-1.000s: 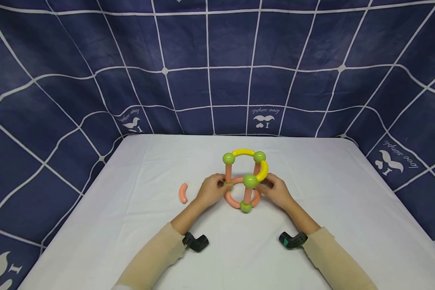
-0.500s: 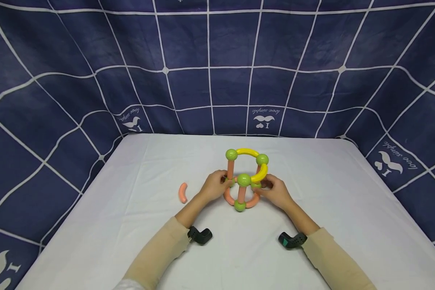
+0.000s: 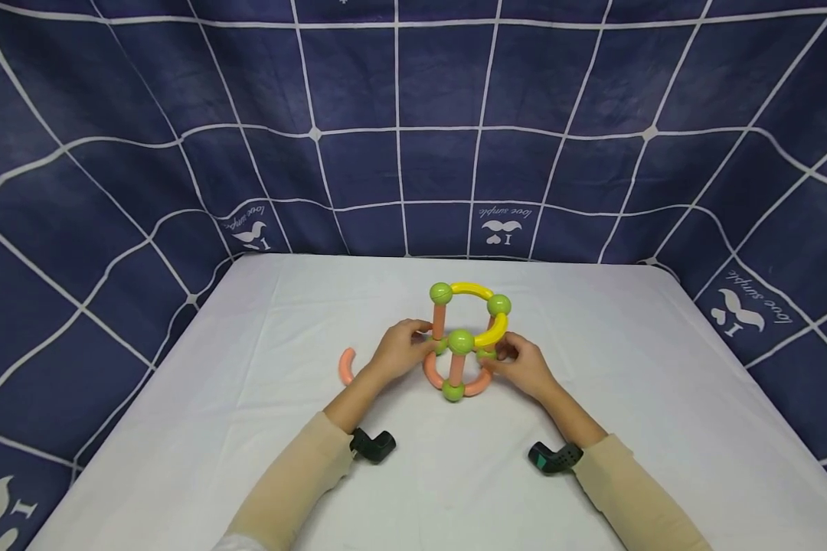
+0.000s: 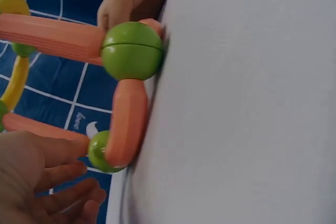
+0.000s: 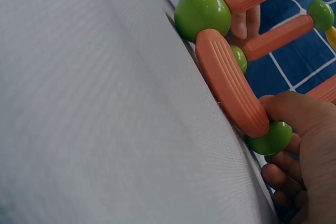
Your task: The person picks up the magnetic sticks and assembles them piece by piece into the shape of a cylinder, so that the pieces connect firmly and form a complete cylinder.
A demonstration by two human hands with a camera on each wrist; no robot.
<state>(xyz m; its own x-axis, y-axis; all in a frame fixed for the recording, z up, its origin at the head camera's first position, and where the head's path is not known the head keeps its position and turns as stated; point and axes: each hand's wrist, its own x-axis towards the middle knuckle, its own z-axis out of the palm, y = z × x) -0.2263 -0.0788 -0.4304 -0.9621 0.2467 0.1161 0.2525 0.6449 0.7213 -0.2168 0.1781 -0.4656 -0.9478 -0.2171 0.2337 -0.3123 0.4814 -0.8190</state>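
A ball-and-stick toy frame (image 3: 458, 369) stands upright on the white-covered table. Orange curved sticks and green balls form its base. Orange upright sticks carry more green balls, and two yellow curved sticks (image 3: 494, 330) join those on top. My left hand (image 3: 401, 352) holds the frame at a lower green ball (image 4: 100, 151) on its left, thumb and forefinger at the ball, other fingers loosely bent beneath. On the other side my right hand (image 3: 524, 365) pinches a base ball (image 5: 270, 139) where an orange curved stick ends. Parts of the far base are hidden behind posts and fingers.
One loose orange curved stick (image 3: 346, 366) lies left of the left hand, its lower end close to that forearm. Dark blue checked cloth (image 3: 434, 168) hangs behind the table and along both sides. Black wrist cameras (image 3: 374, 445) sit on both wrists.
The frame has turned a little between the hands, its front post shifting left and its right rear top ball moving slightly right and nearer. Both hands have stayed on it.
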